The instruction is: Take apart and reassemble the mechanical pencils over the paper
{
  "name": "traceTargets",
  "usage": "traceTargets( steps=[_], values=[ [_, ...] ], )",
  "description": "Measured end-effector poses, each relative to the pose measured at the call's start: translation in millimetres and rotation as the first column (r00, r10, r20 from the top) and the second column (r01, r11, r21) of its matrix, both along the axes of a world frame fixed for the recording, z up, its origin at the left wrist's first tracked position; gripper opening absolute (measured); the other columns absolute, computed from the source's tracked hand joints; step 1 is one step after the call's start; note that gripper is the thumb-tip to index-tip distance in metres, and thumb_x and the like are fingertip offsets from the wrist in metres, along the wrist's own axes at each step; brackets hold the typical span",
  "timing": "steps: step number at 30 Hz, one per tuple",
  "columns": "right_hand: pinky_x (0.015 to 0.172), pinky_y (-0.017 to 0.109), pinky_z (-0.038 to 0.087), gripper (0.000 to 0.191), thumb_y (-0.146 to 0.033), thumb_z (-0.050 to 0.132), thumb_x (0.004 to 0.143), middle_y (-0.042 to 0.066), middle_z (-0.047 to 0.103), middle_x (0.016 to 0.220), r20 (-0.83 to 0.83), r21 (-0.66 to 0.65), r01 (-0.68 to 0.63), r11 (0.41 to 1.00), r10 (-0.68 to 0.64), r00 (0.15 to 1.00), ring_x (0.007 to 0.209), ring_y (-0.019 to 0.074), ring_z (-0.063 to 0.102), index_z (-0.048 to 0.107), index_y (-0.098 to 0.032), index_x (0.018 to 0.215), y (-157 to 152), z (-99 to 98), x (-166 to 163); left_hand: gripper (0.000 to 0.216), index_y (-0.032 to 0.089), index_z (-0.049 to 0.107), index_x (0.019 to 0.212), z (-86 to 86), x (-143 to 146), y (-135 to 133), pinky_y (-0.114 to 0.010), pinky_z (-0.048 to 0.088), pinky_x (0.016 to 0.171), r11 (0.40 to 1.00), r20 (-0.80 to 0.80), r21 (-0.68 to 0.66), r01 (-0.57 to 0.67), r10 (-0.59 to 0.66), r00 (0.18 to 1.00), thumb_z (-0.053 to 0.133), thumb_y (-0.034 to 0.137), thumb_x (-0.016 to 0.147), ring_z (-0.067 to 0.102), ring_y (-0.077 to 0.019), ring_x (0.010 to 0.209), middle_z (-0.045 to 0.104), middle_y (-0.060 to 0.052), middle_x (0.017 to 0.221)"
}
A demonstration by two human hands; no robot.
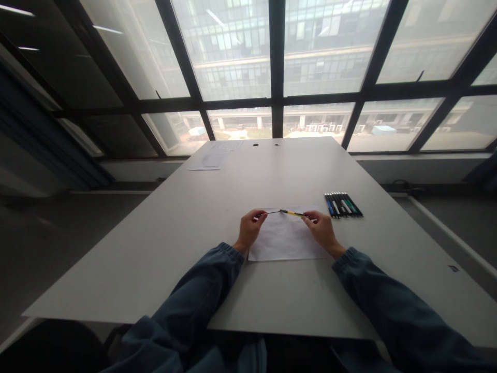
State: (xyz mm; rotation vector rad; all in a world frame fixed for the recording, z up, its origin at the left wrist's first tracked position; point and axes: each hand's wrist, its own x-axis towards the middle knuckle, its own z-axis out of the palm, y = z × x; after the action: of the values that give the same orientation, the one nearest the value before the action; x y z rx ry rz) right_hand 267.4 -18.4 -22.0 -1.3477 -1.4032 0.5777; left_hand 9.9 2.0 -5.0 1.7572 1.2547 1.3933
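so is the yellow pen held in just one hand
No, the left hand and the right hand each pinch one end of the yellow pen above the white sheet.

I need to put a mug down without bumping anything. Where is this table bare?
Bare: the table left of the left hand, back to the far papers; the middle beyond the sheet; the strip right of the row of pens. Crowded: over the sheet, where left hand and right hand pinch one pen.
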Motion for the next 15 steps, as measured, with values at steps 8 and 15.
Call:
traceTargets(
  steps=[8,15],
  values=[
    [0.076,0.035,0.046,0.014,-0.030,0.067,0.081,0.008,0.069,0.083,0.424,0.080,0.018,0.997,-0.050,0.904,0.080,0.0231,0.060,0.076,-0.019,0.085,4,-9.1,7,0.024,0.018,0.073,0.088,-0.3,1,0,-0.023,0.045,0.059,0.999,-0.063,0.035,0.028,-0.026,0.998,0.065,0.040,0.086,0.060,-0.0134,0.070,0.071,-0.004,0.086],
    [0.083,0.040,0.045,0.017,-0.030,0.070,0.082,0.011,0.067,0.093,0.521,0.095,0.011,0.995,-0.059,0.851,0.091,0.0276,0.057,0.074,-0.019,0.094,0,-7.8,5,0.021,0.019,0.074,0.088,-0.7,1,1,-0.023,0.045,0.059,0.998,-0.106,0.036,0.060,-0.056,0.993,0.065,0.038,0.086,0.057,-0.0116,0.066,0.071,-0.003,0.087]
  ],
)
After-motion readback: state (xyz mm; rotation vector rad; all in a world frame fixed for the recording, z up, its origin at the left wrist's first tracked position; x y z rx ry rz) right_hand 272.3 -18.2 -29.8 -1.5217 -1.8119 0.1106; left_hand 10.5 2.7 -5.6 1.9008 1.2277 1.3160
